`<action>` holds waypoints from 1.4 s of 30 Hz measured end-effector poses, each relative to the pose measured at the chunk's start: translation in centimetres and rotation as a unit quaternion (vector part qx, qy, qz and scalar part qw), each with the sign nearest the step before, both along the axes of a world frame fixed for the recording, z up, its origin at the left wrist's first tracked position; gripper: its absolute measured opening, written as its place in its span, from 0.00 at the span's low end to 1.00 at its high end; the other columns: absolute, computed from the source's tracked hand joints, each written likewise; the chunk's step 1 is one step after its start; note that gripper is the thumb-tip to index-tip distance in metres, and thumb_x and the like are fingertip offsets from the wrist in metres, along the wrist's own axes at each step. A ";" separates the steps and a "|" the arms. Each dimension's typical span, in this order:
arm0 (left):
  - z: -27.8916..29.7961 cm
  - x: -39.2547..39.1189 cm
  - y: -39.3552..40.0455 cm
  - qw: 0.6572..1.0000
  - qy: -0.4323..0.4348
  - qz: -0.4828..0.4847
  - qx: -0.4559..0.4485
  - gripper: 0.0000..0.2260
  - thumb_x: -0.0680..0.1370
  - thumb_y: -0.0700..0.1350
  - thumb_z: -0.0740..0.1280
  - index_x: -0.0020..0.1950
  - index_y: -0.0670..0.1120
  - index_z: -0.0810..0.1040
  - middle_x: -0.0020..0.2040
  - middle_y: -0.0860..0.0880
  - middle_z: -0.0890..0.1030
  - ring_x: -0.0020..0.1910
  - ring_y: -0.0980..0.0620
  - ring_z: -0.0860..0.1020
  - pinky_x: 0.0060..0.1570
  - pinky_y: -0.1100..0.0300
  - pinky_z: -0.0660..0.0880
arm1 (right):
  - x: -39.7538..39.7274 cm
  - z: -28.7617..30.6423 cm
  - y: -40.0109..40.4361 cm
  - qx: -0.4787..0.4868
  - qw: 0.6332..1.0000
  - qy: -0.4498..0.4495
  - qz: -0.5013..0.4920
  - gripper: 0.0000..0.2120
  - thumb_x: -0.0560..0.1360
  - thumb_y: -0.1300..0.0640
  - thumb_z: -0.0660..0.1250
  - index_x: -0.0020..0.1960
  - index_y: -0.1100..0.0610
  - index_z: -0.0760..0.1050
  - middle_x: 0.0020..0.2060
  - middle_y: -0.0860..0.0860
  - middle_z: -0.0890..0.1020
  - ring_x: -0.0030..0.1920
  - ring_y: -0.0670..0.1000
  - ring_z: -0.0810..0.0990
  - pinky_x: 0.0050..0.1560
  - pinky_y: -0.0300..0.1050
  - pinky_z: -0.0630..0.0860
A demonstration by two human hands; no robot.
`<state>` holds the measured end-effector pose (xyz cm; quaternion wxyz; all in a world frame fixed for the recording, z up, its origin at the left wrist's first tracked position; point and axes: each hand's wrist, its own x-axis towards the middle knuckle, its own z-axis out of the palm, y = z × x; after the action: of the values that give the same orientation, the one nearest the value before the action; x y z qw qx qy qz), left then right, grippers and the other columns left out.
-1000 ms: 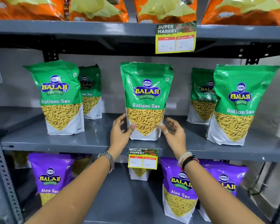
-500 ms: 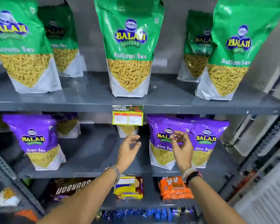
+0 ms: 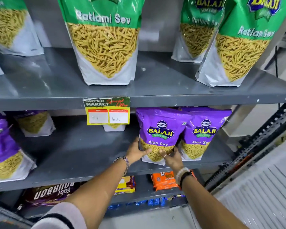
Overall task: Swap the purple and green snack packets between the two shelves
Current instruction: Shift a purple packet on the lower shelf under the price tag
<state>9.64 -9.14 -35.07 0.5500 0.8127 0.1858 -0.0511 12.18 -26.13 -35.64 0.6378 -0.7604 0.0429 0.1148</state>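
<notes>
A purple Aloo Sev packet (image 3: 160, 129) stands on the lower grey shelf (image 3: 82, 152). My left hand (image 3: 136, 150) grips its lower left side and my right hand (image 3: 171, 157) grips its lower right side. A second purple packet (image 3: 203, 134) leans right behind it, and another purple packet (image 3: 3, 146) stands at the far left. Several green Ratlami Sev packets stand on the upper shelf (image 3: 155, 90); the middle green packet (image 3: 104, 42) is straight above my hands.
A yellow price tag (image 3: 107, 113) hangs from the upper shelf's front edge. Biscuit packs lie on the bottom shelf: a brown Bourbon pack (image 3: 51, 192) and an orange pack (image 3: 163, 180). A perforated metal upright (image 3: 254, 146) runs along the right side.
My hands left the middle green packet on the upper shelf, dropped to the lower shelf and took hold of the purple packet. The view moved down and closer.
</notes>
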 end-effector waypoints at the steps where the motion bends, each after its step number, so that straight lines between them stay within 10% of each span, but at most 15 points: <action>1: -0.2 0.0 0.1 1.000 -0.009 0.006 -0.002 0.29 0.65 0.51 0.77 0.61 0.49 0.67 0.64 0.44 0.78 0.63 0.43 0.76 0.62 0.45 0.74 | -0.1 0.1 0.1 -0.003 1.000 -0.003 -0.001 0.25 0.69 0.63 0.72 0.64 0.62 0.69 0.59 0.60 0.79 0.60 0.59 0.78 0.65 0.58 0.72; 22: -0.1 -7.8 11.4 0.984 -0.036 0.172 0.002 0.21 0.65 0.44 0.78 0.51 0.48 0.70 0.49 0.49 0.80 0.53 0.45 0.81 0.54 0.49 0.78 | -2.7 -0.7 12.2 0.034 0.992 0.035 0.119 0.18 0.69 0.59 0.73 0.57 0.58 0.74 0.56 0.59 0.81 0.60 0.61 0.79 0.63 0.63 0.74; 42: 1.2 -10.4 11.8 0.978 -0.094 0.176 0.058 0.24 0.73 0.47 0.70 0.67 0.45 0.68 0.67 0.46 0.76 0.63 0.45 0.76 0.57 0.56 0.73 | -4.6 1.8 11.9 0.023 0.992 0.033 0.123 0.15 0.77 0.61 0.63 0.63 0.53 0.70 0.58 0.51 0.78 0.64 0.55 0.75 0.67 0.54 0.71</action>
<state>-0.77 2.64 -33.87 0.5173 0.7989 0.2760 0.1343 7.54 -14.28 -33.88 0.6342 -0.7411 -0.0326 0.2180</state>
